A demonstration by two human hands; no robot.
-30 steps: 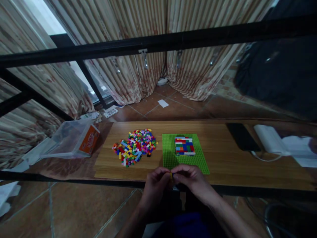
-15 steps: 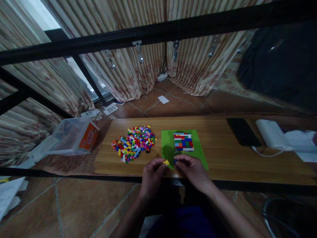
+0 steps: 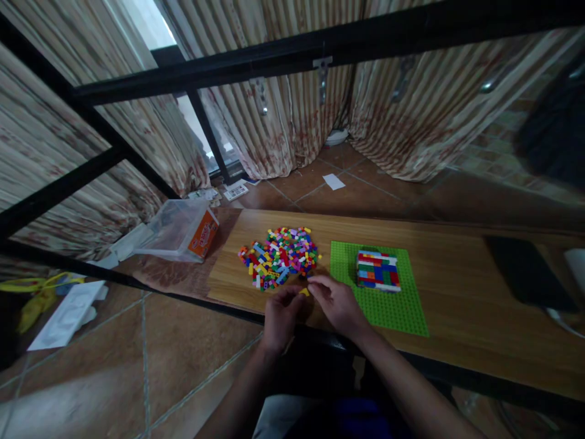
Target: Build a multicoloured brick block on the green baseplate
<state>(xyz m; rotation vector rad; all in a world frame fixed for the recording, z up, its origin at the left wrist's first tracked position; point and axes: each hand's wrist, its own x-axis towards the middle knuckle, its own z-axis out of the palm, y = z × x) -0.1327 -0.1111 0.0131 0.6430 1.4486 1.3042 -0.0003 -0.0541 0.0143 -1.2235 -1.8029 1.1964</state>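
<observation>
My left hand point(image 3: 282, 312) pinches a small yellow toy brick point(image 3: 304, 292) near the table's front edge. Just to its right, my right hand point(image 3: 337, 303) has its thumb and fingers closed together; whatever is between the fingertips is too small and dark to make out. Both hands are at the front of a heap of loose coloured bricks point(image 3: 286, 253). To the right of my hands lies a green baseplate point(image 3: 409, 317). A low block built of red, white, blue and green bricks point(image 3: 378, 271) stands on it.
A clear plastic box point(image 3: 173, 228) with an orange label lies left of the wooden table point(image 3: 461, 286). At the table's right are a black phone point(image 3: 528, 274) and a white device point(image 3: 576, 268). A black metal bar point(image 3: 283, 61) crosses in front of the curtains.
The view has turned left. My hands have moved from the baseplate's front edge leftwards to the brick heap. The yellow brick stays in my left hand; the blue brick in my right is no longer discernible.
</observation>
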